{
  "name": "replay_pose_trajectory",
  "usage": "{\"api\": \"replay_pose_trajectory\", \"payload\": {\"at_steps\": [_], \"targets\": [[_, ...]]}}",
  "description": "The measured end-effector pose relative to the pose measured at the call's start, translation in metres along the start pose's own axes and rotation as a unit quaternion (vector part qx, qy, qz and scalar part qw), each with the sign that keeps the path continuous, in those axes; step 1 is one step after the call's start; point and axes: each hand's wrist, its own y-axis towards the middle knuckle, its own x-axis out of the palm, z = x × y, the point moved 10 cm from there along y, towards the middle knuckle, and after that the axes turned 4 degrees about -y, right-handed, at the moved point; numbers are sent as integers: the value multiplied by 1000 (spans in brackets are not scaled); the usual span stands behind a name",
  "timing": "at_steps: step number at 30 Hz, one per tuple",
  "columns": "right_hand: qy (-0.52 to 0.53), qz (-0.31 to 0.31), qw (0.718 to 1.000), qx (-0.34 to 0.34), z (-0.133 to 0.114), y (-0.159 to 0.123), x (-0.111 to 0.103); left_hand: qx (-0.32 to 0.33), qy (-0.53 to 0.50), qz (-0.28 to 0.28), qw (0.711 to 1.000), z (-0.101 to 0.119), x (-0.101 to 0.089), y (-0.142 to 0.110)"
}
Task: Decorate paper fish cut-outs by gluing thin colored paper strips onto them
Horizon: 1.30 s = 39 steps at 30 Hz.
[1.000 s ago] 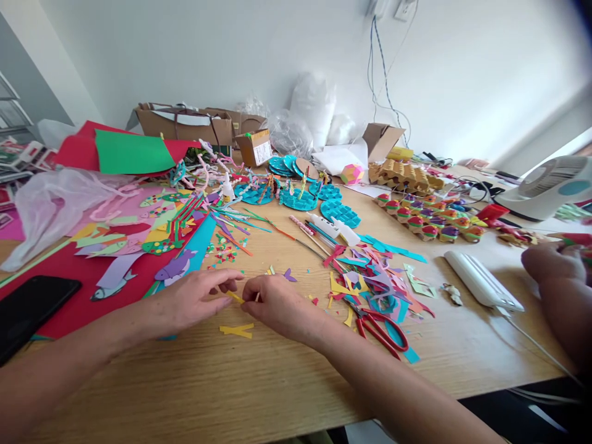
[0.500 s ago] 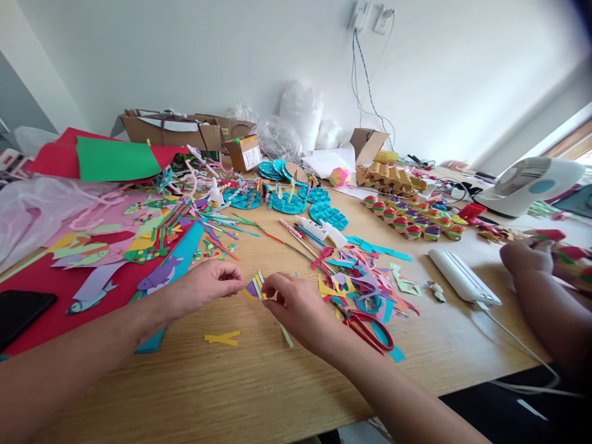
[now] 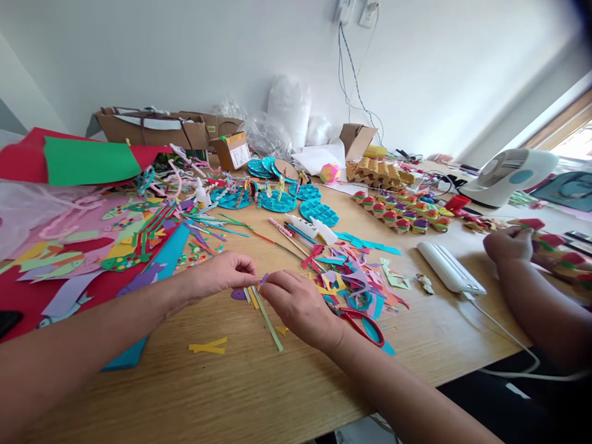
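Head view, wooden table (image 3: pixel 176 394) against pale wall (image 3: pixel 185 49), paper strips (image 3: pixel 269 322) inward of near edge, left hand (image 3: pixel 226 271) and right hand (image 3: pixel 298 305) beside them, fingers curled nearly closed, hold unclear, cardboard box (image 3: pixel 155 132) along far edge, white fan (image 3: pixel 511 179) rightward.

A fan (image 3: pixel 513 177) (mostly white) stands beyond a power bank (image 3: pixel 449 269).

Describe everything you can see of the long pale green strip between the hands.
The long pale green strip looks like thin paper, straight-edged and uncreased. It lies slanted on the wooden table, its near end free and pointing toward the wearer. Its far part runs beside a short yellow paper strip, close to the right hand's fingers; whether they touch it is unclear. The left hand is off to its left.
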Motion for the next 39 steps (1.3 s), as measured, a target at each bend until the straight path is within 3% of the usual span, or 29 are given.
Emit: {"api": "replay_pose_trajectory", "payload": {"at_steps": [8,15,21,39], "targets": [[74,-20,995,71,21,-7,25,26,145,-9,989,-2,-7,21],[43,-61,995,71,17,-4,36,29,191,28,981,-12,-10,33],[6,-104,992,67,12,-2,38,48,226,19,973,-13,-9,37],[-32,-105,993,43,8,-4,50,47,291,34,955,-18,-9,40]]}}
